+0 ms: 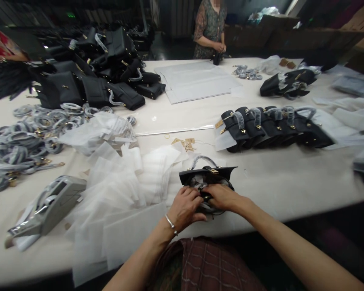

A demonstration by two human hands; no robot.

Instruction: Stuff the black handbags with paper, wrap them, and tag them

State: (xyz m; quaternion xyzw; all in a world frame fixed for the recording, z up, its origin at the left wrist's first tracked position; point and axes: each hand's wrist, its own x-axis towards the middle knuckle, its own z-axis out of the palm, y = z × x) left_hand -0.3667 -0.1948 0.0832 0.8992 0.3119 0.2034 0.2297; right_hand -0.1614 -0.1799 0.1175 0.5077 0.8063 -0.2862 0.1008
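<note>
A small black handbag (208,173) with a wrapped handle and a gold clasp stands with its top open near the table's front edge. My left hand (186,204), with a silver bracelet at the wrist, lies against the bag's left side, its fingers bent over the rim and the thumb apart. From the right, my right hand (220,196) reaches into the opening, its fingertips hidden inside. Light crumpled filling shows within the bag. Just behind it on the table lie tan tags (186,143) with strings.
White sheets (124,182), a tape dispenser (53,206) and wrapped coiled straps (27,141) cover the left. Black bags (60,89) are piled behind them. More handbags (267,127) line up at right. Across the table stands a person (210,28); a red sleeve (1,42) shows far left.
</note>
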